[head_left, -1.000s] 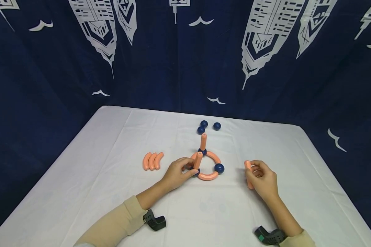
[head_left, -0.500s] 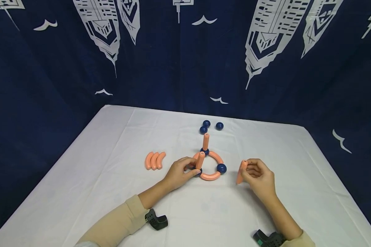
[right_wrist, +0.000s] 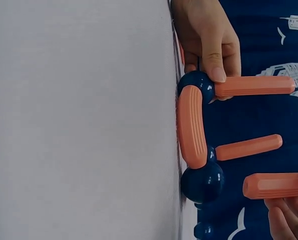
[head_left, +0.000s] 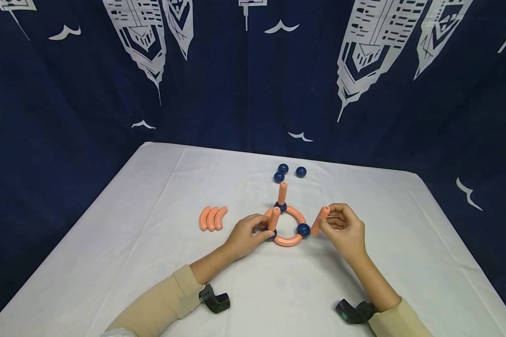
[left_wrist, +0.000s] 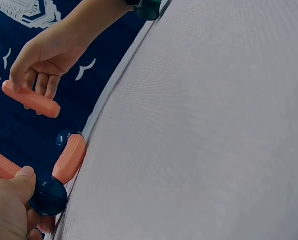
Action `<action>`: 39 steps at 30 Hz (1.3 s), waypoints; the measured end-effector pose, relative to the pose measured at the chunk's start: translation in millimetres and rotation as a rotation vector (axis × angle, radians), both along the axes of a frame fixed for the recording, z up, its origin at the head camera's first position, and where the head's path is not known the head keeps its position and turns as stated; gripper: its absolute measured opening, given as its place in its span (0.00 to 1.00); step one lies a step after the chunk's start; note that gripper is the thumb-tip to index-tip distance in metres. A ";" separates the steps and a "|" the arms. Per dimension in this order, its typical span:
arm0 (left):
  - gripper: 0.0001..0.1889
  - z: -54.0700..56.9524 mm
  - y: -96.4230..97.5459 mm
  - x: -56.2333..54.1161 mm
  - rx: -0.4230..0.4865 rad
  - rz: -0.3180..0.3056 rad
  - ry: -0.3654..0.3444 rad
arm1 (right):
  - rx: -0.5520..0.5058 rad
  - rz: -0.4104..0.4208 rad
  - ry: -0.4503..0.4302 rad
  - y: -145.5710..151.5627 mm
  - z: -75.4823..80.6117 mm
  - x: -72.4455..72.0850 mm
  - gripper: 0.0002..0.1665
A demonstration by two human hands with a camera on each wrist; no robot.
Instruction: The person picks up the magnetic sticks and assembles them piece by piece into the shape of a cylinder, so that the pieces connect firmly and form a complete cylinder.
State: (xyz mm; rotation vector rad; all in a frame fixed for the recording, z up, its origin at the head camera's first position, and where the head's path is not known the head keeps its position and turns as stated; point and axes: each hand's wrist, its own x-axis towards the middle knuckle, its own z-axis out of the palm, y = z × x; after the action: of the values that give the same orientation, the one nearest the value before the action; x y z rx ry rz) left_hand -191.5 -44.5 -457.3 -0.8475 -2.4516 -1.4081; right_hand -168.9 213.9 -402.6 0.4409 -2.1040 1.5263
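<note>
Head view takes in, from where I stand, a dark navy cloth backdrop with white printed buildings and birds point(head_left: 244, 84), and before it a table spread with white cloth point(head_left: 109, 262). Beige sleeves point(head_left: 160, 299) lead to the person's two hands. The left hand point(head_left: 245, 235) pinches a build at its left corner, thumb and fingers close about a glossy dark blue ball point(head_left: 271, 235) where a rod joins it. The right hand point(head_left: 346, 229) holds a straight, ridged salmon-pink rod point(head_left: 320, 220), thumb and forefinger pinching near its upper end, the other fingers curled behind. That rod tilts in the air, its lower end just beside the ring's glossy dark blue right-hand ball point(head_left: 303, 230), apart from it.

The build is a ring of curved salmon-pink pieces point(head_left: 288, 241) and dark blue balls lying on the cloth, with two straight salmon-pink rods point(head_left: 282, 194) standing on it. Three loose salmon-pink arcs point(head_left: 211, 219) lie side by side to the left; three loose dark blue balls point(head_left: 279, 177) sit behind.

Everything looks like hard plastic, so I'd judge the held rod light and stiff, not fragile, its ridges giving purchase; best gripped high, leaving the lower end free. The balls look slick and apt to roll.
</note>
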 end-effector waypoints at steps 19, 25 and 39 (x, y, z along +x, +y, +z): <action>0.14 0.4 0.1 0.7 -0.004 0.017 0.001 | 0.002 0.027 -0.013 -20.5 8.0 -4.9 0.15; 0.14 0.5 0.0 0.8 -0.002 0.017 0.003 | 0.023 0.008 -0.058 -13.4 -12.4 -13.8 0.16; 0.14 -3.2 0.4 -1.3 0.013 0.015 0.041 | 0.362 0.013 -0.254 -8.5 -41.1 -14.0 0.17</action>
State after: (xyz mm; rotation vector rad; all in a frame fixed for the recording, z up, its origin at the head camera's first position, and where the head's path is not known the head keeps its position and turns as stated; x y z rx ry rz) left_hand -192.9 -44.1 -460.6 -0.8449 -2.4105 -1.3866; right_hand -183.0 205.4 -443.6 0.4025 -2.5951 1.2612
